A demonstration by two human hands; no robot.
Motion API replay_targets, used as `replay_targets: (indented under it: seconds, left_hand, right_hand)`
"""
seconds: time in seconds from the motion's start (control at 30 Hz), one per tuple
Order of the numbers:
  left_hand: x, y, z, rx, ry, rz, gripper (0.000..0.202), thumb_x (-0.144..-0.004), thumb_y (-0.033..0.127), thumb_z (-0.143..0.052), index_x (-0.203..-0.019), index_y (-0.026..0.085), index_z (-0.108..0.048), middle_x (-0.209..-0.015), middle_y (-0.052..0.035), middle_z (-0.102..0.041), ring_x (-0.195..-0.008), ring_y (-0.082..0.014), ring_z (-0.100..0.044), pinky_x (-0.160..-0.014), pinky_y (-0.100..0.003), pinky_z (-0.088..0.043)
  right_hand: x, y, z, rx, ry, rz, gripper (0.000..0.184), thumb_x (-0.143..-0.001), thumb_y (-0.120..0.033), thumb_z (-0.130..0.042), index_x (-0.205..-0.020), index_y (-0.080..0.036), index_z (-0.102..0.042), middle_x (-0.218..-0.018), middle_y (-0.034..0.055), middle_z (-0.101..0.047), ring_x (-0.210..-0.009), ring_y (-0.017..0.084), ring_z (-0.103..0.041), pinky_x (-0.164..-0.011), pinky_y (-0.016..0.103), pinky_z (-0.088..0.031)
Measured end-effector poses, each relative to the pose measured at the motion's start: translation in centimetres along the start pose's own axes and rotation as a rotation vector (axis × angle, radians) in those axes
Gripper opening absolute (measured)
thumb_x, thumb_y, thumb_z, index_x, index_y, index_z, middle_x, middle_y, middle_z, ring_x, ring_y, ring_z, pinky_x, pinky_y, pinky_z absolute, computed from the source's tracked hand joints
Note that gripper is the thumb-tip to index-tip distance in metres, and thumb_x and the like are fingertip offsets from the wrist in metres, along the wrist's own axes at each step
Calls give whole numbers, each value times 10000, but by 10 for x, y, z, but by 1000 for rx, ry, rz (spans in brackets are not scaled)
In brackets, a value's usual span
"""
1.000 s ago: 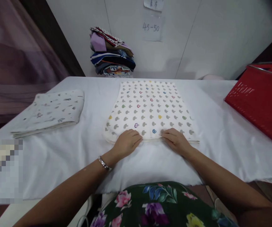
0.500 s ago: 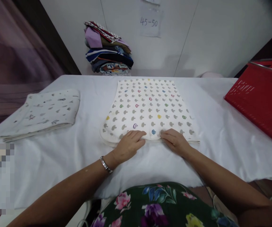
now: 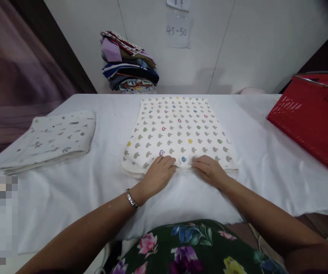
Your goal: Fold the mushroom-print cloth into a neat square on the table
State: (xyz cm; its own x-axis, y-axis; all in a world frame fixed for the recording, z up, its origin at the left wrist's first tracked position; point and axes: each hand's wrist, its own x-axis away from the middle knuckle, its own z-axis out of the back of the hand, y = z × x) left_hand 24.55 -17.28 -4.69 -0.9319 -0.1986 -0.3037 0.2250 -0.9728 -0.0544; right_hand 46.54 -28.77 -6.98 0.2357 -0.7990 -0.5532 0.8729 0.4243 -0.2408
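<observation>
A cream cloth with a mushroom print (image 3: 178,129) lies folded flat in the middle of a white-covered table (image 3: 260,152). My left hand (image 3: 158,175) rests on its near edge, fingers curled over the hem. Just to the right, my right hand (image 3: 209,171) presses the same near edge, its fingers bent and pinching the fabric. A metal bracelet (image 3: 131,198) sits on my left wrist.
A second folded patterned cloth (image 3: 52,139) lies at the table's left. A stack of folded colourful fabrics (image 3: 128,68) stands against the back wall under a paper note "45-50" (image 3: 176,32). A red plastic basket (image 3: 312,118) sits at the right.
Both hands stayed on the cloth's near edge; the left hand slid slightly right toward the other. The view shifted a little.
</observation>
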Motion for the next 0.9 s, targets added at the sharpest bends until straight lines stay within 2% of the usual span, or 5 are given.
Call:
replay_targets:
  seconds: [0.23, 0.6, 0.77, 0.9]
  left_hand:
    - [-4, 7, 0, 41, 37, -47, 225, -887, 87, -380, -815, 154, -583, -1026, -60, -598, -958, -191, -514, -830, -351, -398]
    - [0, 6, -4, 210, 84, 73, 140, -889, 169, -424, -911, 159, -562, -1002, -63, -606, -930, -196, -549, -840, -367, -440]
    - [-1, 5, -5, 218, 88, 112, 157, -899, 148, -398, -903, 169, -554, -973, -64, -612, -910, -198, -563, -809, -375, -453]
    - [-1, 4, -5, 206, 81, 137, 156, -899, 143, -399, -892, 171, -553, -957, -69, -617, -900, -203, -563, -791, -380, -458]
  right_hand:
    - [0, -2, 0, 42, -12, 14, 200, -891, -145, -478, -1041, -192, -601, -953, 88, -634, -854, 200, -561, -716, 346, -490]
    - [-3, -9, -1, 91, -103, 62, 200, -898, -172, -468, -1060, -185, -586, -990, 91, -626, -867, 206, -547, -730, 356, -466]
    - [-4, -11, 1, 118, -56, 31, 225, -916, -188, -447, -1108, -183, -563, -996, 100, -628, -873, 207, -555, -731, 358, -471]
    - [-3, -9, 3, 94, -14, 15, 228, -906, -142, -437, -1092, -178, -563, -1000, 99, -634, -891, 210, -560, -731, 358, -477]
